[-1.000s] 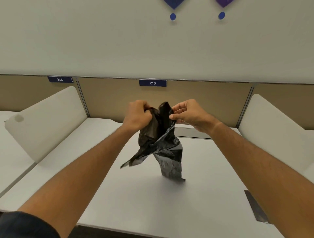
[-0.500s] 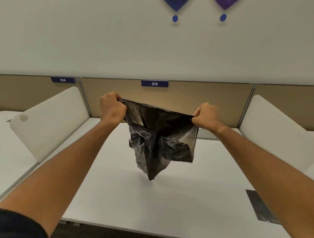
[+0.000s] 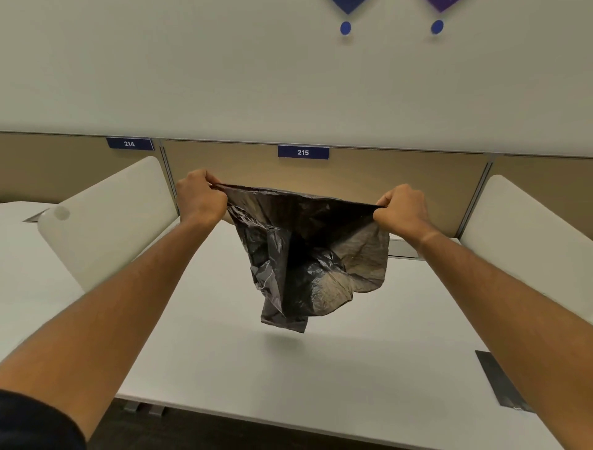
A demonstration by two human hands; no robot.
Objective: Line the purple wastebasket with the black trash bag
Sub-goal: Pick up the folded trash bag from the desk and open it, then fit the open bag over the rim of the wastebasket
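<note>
Stretching taut between both hands (image 3: 201,198), black trash bag's (image 3: 308,253) top edge.

Blue diamond wall decal (image 3: 348,4) and purple diamond wall decal (image 3: 442,4) above the blue "215" label plate (image 3: 303,152) cut off by top edge, dark grey flat rectangular panel (image 3: 499,380) partly hidden behind right forearm

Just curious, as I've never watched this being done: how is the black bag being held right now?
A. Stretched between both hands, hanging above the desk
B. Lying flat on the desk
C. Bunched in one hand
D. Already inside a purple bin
A: the left hand and right hand each grip the top edge of the black trash bag, which hangs clear of the white desk.
</note>
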